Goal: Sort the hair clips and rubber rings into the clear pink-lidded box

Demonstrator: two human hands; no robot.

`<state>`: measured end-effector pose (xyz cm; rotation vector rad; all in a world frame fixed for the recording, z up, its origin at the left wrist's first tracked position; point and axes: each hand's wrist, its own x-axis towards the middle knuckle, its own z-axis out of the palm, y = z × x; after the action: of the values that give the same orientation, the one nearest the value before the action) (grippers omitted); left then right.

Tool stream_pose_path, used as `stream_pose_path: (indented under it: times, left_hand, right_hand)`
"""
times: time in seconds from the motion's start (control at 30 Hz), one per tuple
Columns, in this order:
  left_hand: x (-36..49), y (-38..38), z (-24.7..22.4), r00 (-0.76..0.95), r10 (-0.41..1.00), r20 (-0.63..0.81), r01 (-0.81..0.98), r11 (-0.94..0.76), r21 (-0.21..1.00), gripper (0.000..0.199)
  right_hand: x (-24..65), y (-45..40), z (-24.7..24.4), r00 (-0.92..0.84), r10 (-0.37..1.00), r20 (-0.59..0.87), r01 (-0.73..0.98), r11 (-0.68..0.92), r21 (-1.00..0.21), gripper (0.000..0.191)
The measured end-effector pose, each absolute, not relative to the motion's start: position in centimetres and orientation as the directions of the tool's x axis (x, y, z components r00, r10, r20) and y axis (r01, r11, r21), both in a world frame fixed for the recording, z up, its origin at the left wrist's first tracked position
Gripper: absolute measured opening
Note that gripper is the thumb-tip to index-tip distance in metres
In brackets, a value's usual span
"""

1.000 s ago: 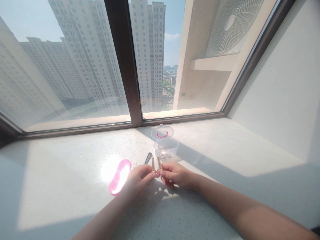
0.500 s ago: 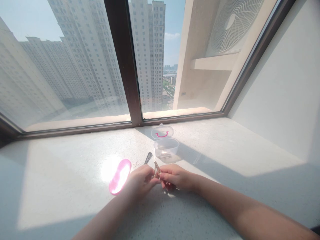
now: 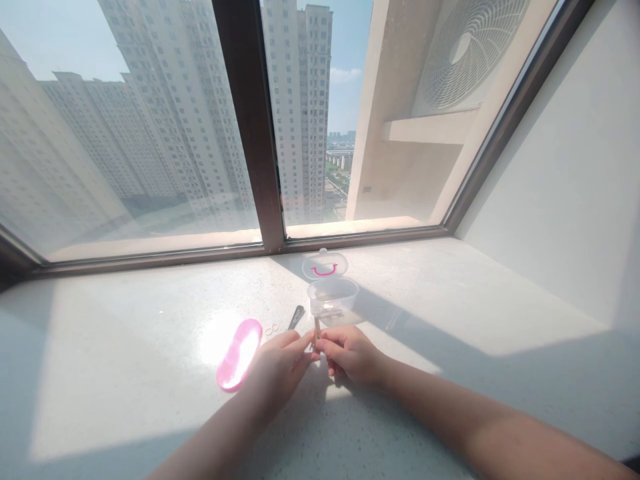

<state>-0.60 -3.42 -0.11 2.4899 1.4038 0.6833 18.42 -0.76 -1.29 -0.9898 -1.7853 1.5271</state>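
From my remote seat I am looking forward and down through the head view, taking the clock face from the slim brownish-gold piece (image 3: 317, 325) at its centre. That piece is standing nearly upright between the two hands, just in front of the clear box (image 3: 320, 304). My right hand (image 3: 354, 353) is reaching in from 4 o'clock, and its fingers are pinching the piece. My left hand (image 3: 281, 367) is coming in from 7 o'clock with its fingers bent close against the same spot; I am not able to tell whether they are gripping anything, since they are overlapping there.

The box is sitting at 1 o'clock, and its lid (image 3: 325, 259) is lying open at 12, showing a pink handle (image 3: 325, 273). At 10 o'clock a black strip (image 3: 297, 315) is lying partly behind my left hand. Two small rings (image 3: 271, 329) are resting at 9, and between 8 and 9 a pink case (image 3: 240, 357) is catching strong glare. Everything is lying on a pale speckled windowsill (image 3: 150, 333), with sunlight and shadow crossing it.
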Motion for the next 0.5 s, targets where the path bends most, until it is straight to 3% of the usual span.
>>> stream_pose_path:
  times: [0.23,0.5]
  left_hand:
    - [-0.6,-3.6,-1.2,0.462,0.810,0.362,0.742,-0.577,0.343,0.044]
    - [0.5,-4.1,-0.9,0.446,0.869,0.213,0.755,-0.493,0.432,0.077]
  right_hand:
    - [17.9,-0.8,-1.5,-0.443,0.895,0.052,0.095,0.105,-0.990,0.023]
    - [17.8,-0.9,0.0,-0.319,0.932,0.169,0.018,0.184,-0.983,0.019]
